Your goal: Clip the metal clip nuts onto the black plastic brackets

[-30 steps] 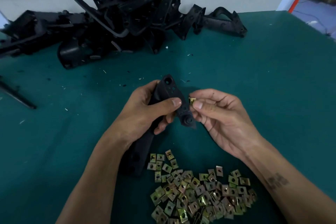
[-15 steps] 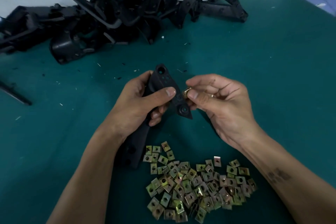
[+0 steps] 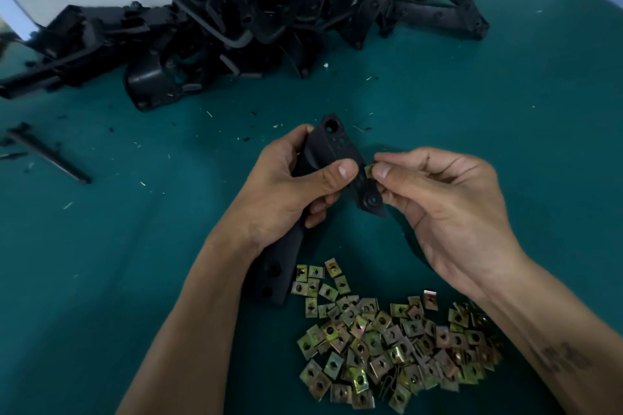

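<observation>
Compared with a moment ago, the small brass-coloured metal clip nut (image 3: 369, 171) is sitting a touch nearer the edge of the long black plastic bracket (image 3: 332, 148), and the view has tipped slightly. That nut is being pinched between the thumb and forefinger of the right hand (image 3: 448, 209), just beside the bracket's right-hand edge, above the round boss near its lower corner; whether it is already biting on the edge cannot be told. Thin folded sheet metal, it is likely feeling light, springy and a little sharp, so holding it by its flat faces with the open mouth facing the plastic looks sensible. The left hand (image 3: 290, 192) is wrapping round the bracket's middle, thumb pressing across its face, holding it off the green table (image 3: 505, 111); the bracket is looking stiff and light, easy to steady from mid-length. Nearer the person, a loose heap of clip nuts (image 3: 387, 340) is lying on the table, and a pile of black plastic brackets (image 3: 236, 27) is waiting along the far edge.
</observation>
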### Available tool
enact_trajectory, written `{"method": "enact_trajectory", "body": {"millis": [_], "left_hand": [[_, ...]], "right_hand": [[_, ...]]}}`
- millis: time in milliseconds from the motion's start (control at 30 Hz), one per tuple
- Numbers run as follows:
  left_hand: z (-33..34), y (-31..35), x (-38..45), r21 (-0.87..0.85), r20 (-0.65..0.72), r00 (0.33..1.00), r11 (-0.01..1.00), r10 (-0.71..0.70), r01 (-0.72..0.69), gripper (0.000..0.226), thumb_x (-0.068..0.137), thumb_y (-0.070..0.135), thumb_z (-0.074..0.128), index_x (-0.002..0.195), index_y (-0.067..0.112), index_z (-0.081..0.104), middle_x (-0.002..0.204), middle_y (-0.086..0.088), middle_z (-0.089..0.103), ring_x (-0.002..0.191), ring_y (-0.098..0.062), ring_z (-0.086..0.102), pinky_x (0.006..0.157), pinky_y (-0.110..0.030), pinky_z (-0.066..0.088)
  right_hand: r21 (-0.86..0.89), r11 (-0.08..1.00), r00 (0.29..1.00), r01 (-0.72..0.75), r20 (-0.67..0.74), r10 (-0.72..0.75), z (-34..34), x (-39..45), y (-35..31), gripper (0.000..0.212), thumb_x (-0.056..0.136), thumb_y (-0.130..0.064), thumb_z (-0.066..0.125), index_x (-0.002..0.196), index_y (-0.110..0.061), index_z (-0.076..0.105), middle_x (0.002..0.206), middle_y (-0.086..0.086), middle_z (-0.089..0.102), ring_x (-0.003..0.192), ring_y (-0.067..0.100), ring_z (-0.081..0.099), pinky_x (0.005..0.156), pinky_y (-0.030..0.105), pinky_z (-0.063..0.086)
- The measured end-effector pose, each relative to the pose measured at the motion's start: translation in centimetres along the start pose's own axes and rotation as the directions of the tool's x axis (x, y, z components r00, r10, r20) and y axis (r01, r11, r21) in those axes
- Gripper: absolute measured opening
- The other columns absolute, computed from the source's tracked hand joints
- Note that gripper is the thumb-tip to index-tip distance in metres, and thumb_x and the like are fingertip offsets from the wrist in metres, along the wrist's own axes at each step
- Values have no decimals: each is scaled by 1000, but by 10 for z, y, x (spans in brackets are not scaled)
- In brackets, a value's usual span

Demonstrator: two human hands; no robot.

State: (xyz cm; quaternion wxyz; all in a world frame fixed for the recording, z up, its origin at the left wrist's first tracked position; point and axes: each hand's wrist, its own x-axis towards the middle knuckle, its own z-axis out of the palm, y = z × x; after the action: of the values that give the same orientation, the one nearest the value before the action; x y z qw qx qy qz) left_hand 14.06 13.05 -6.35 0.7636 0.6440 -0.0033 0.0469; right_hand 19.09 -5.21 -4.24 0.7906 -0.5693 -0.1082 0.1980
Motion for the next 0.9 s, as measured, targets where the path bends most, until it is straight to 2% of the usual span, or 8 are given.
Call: {"method": "enact_trajectory", "body": {"millis": [233, 367, 433, 500, 600, 733, 900], "left_hand": [[-2, -1, 0, -6, -3, 1000, 1000, 23, -23, 31, 86, 26, 73, 98, 9, 51, 62, -1, 51, 47, -13, 41, 41, -23, 36], [-1, -1, 0, -15, -16, 999, 999, 37, -37, 26, 88, 24, 72, 97, 10, 52, 62, 1, 51, 47, -12, 40, 40, -23, 36], [0, -1, 0, -21, -17, 999, 999, 41, -42, 25, 89, 23, 72, 97, 11, 52, 62, 0, 51, 47, -13, 39, 40, -23, 35], [0, -1, 0, -29, -20, 999, 998, 46, -47, 25, 89, 23, 73, 97, 12, 52, 63, -2, 50, 47, -13, 38, 40, -22, 35], [-1, -2, 1, -38, -27, 998, 998, 49, -50, 24, 89, 23, 73, 95, 13, 52, 62, -1, 50, 46, -13, 37, 39, -22, 34], [-1, -2, 2, -38, -21, 999, 998, 48, -49, 26, 89, 23, 73, 97, 12, 51, 62, -2, 50, 46, -12, 37, 39, -22, 34], [0, -2, 2, -38, -17, 999, 998, 40, -40, 28, 88, 22, 73, 99, 10, 50, 63, -2, 49, 47, -13, 37, 40, -22, 35]], "right_hand": [[24, 999, 1000, -23, 2, 23, 3, -6, 0, 13, 69, -7, 76, 81, -4, 78, 83, 15, 74, 78, 22, 70, 74, 30, 59], [-53, 999, 999, 0, -47, -2, 7, -8, -1, 10, 67, -11, 79, 77, -10, 80, 87, 15, 76, 87, 31, 68, 94, 53, 55], [-69, 997, 998, 15, -65, -20, 9, -6, -2, 8, 73, -4, 79, 75, -12, 80, 83, 14, 75, 82, 29, 68, 90, 49, 55], [-74, 997, 996, 20, -85, -26, 9, -3, -2, 18, 81, 7, 75, 74, -9, 77, 76, 13, 73, 73, 25, 65, 79, 42, 54], [-49, 998, 989, 43, -140, -50, 5, -1, -2, 20, 83, 12, 70, 73, -5, 74, 73, 16, 68, 66, 21, 59, 68, 33, 49], [-86, 995, 996, 51, -75, -57, 5, -1, -1, 17, 84, 8, 72, 79, -8, 77, 77, 14, 73, 71, 23, 65, 71, 33, 55], [-95, 993, 994, 73, -71, -80, 6, -3, 0, 20, 83, 6, 74, 78, -12, 80, 81, 13, 75, 76, 24, 67, 79, 36, 57]]}}
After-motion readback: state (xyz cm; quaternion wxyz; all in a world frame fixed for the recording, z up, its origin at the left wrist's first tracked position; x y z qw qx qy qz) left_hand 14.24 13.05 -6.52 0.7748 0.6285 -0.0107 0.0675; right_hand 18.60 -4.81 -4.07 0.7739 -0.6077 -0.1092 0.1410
